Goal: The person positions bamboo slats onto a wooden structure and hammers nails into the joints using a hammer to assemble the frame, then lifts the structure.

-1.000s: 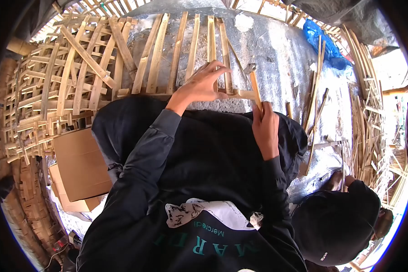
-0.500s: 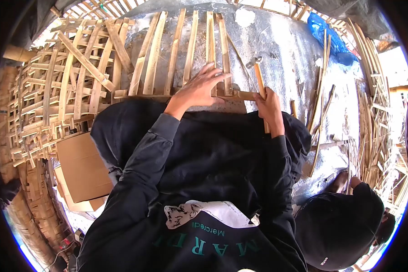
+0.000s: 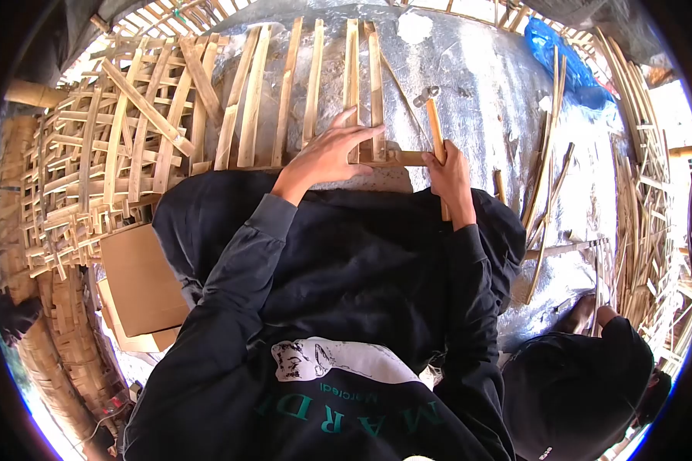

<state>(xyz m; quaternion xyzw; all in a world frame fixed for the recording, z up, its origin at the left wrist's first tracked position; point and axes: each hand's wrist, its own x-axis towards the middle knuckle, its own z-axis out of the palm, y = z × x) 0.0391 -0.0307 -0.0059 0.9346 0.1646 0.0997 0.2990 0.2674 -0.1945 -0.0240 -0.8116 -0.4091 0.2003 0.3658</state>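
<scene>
My left hand [image 3: 331, 152] has its thumb and fingers spread around the lower ends of two upright bamboo strips [image 3: 376, 84]; it touches them, but whether it grips one is unclear. In my right hand [image 3: 451, 178] is a hammer [image 3: 435, 123], held by its wooden handle with the metal head up. Several bamboo strips [image 3: 287, 92] stand side by side, their near ends on a crosswise bamboo piece [image 3: 409, 158] just in front of my knees. My right hand is beside the right end of that piece.
Woven bamboo lattice [image 3: 92, 146] lies at left, above a cardboard box [image 3: 142, 280]. A blue plastic bag [image 3: 565, 65] is at the upper right, near loose bamboo sticks [image 3: 550, 154]. Another person [image 3: 584, 388] in black crouches at the lower right.
My right hand has moved up slightly from its earliest position, still holding the hammer. My left hand has shifted slightly left, its fingers still spread by the strips.
</scene>
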